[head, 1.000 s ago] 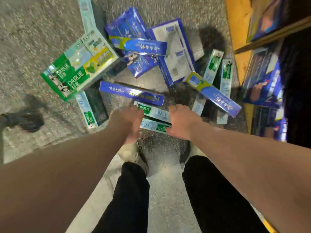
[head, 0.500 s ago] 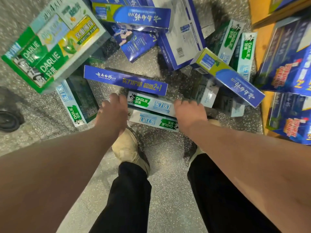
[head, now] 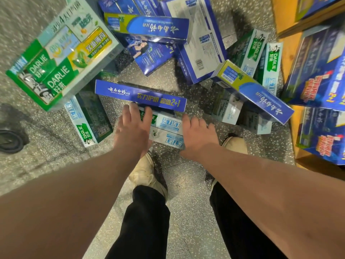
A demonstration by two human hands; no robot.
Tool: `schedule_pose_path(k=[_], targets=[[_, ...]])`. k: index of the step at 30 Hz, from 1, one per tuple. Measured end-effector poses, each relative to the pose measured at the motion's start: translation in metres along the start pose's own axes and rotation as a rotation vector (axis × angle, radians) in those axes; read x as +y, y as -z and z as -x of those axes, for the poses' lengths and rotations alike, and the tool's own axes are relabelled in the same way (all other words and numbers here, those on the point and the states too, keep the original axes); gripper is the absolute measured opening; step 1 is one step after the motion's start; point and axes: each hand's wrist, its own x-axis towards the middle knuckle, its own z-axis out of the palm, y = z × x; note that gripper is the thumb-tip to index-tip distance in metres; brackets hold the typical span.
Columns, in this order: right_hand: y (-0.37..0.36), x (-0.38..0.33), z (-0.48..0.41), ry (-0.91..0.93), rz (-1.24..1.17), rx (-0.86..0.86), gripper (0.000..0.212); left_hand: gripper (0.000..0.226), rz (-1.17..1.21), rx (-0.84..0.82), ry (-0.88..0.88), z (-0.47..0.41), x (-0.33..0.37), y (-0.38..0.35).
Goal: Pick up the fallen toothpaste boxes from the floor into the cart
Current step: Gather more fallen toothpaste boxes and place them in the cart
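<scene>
View: head camera, looking down at the person's arms and feet.
Where the boxes are: lots of toothpaste boxes lie in a messy pile on the speckled floor [head: 46, 146]. None are in the cart, and the cart is not in the picture.
Boxes being picked: 2 white and green boxes [head: 169, 128] lie side by side just in front of the feet, between the 2 hands.
Left hand [head: 133, 128]: fingers straight and spread, lying over the left end of the 2 boxes. The fingertips reach the long blue box [head: 140, 95] just behind.
Right hand [head: 197, 133]: it sits at the right end of the 2 boxes. The fingertips bend down out of sight, so I cannot tell if it has a hold.
Step, I think: the grab is just starting, and nothing is lifted.
How they will feel: thin card boxes, stiff but easy to dent, light, with shiny sides that may slip.
Where to hold: push in on both short ends so the 2 boxes come up together.
What could go wrong: the blue box may get bumped.
Nearby: a big green pack [head: 61, 55] at the left, a wooden shelf [head: 285, 53] at the right, a pale shoe [head: 144, 171] below.
</scene>
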Motion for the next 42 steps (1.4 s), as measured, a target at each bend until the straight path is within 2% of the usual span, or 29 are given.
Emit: schedule_pose_path(k=[5,10,13,16,19,23,25,30,33,35,38,42], targets=[[-0.013,-0.009,-0.004,-0.027,0.049,0.062,0.120,0.114,-0.091,0.038,-0.113,-0.006,-0.005,-0.002],[-0.011,-0.007,-0.009,-0.010,0.128,0.076,0.112,0.110,-0.198,0.006,-0.113,-0.008,-0.002,-0.010],[-0.015,-0.007,-0.012,-0.002,0.151,0.083,0.113,0.110,-0.311,0.015,-0.178,-0.013,0.006,-0.018],[-0.020,-0.008,-0.013,0.006,0.164,0.107,0.109,0.113,-0.296,0.017,-0.191,-0.019,0.012,-0.025],[-0.020,-0.005,-0.011,0.051,0.127,0.146,0.094,0.101,-0.268,0.022,-0.206,-0.020,0.014,-0.027],[-0.003,-0.001,0.006,0.099,0.099,0.147,0.087,0.082,-0.240,0.038,-0.232,-0.004,0.010,-0.008],[0.021,-0.004,0.026,0.120,0.092,0.152,0.084,0.080,-0.219,0.032,-0.232,0.014,0.006,0.017],[0.123,-0.020,0.104,0.178,0.172,0.179,0.094,0.068,-0.171,0.127,-0.192,0.089,-0.012,0.116],[0.203,-0.037,0.169,0.196,0.207,0.223,0.093,0.076,-0.161,0.151,-0.144,0.148,-0.027,0.197],[0.259,-0.050,0.221,0.215,0.255,0.288,0.094,0.078,-0.152,0.203,-0.124,0.196,-0.040,0.256],[0.335,-0.072,0.303,0.237,0.309,0.400,0.091,0.068,-0.129,0.287,-0.086,0.275,-0.056,0.338],[0.413,-0.103,0.404,0.267,0.331,0.554,0.083,0.068,-0.096,0.390,-0.032,0.379,-0.075,0.427]])
